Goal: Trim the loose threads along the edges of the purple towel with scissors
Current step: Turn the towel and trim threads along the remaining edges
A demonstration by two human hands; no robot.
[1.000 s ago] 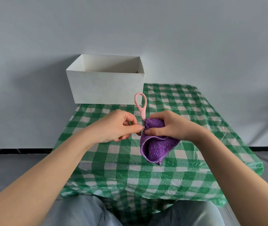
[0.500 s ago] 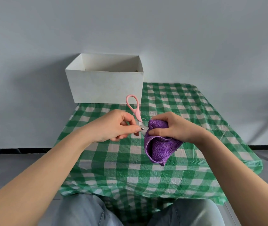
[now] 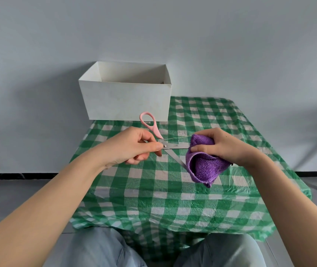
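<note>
My right hand (image 3: pixel 224 146) grips a bunched purple towel (image 3: pixel 204 166) above the table, its lower fold hanging down. My left hand (image 3: pixel 132 146) holds pink-handled scissors (image 3: pixel 170 148) just left of the towel. One pink loop sticks up above my fingers; the other is hidden in my palm. The steel blades are spread apart, pointing right toward the towel's edge. A thin pale thread (image 3: pixel 177 139) stretches from the towel's top corner leftward to the scissors' pivot.
A green and white checked tablecloth (image 3: pixel 153 189) covers the small table. An open white box (image 3: pixel 127 95) stands at the far left corner against the grey wall. My knees in light jeans (image 3: pixel 103 249) are under the near edge.
My hands have drawn apart: the towel moved right, the scissors moved left. The blades have spread wide and a thread now shows taut between towel and scissors.
</note>
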